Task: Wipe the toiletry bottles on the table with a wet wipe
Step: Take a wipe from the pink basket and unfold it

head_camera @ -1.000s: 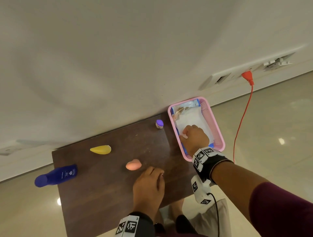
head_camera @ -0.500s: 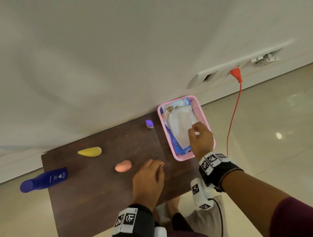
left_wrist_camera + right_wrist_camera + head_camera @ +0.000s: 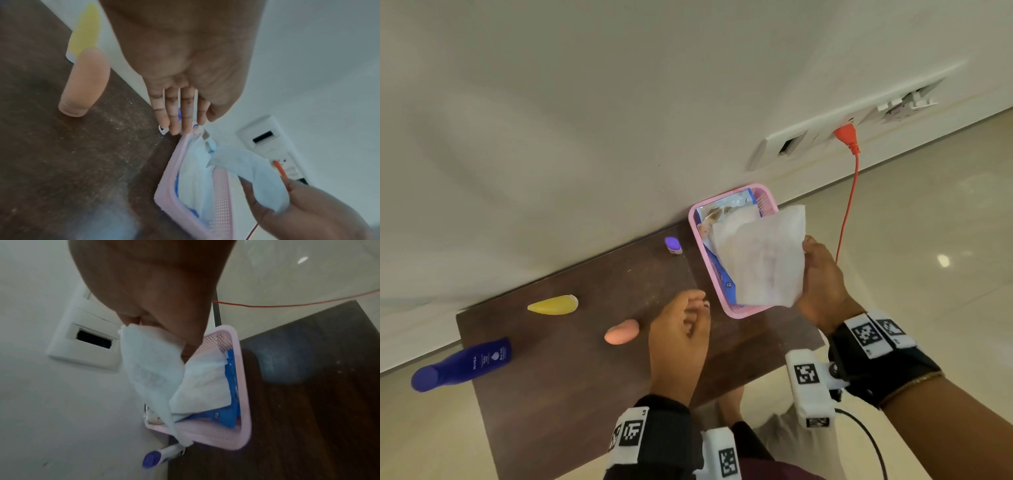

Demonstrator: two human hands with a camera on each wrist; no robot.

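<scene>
Wet wipe (image 3: 760,257) pinched in my right hand (image 3: 822,284) above the pink basket (image 3: 697,236) on the desk (image 3: 571,377), bottles standing apart, left wrist view, my left hand (image 3: 185,65) flat, fingers straight, holding nothing, right wrist view, wipe (image 3: 148,369) hanging from my fingers over the basket (image 3: 244,402).

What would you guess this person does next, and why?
Probably the left hand picks up the peach bottle close by it. The right hand already holds a wipe above the pink basket, the left holds nothing, and no bottle looks touched yet.
</scene>
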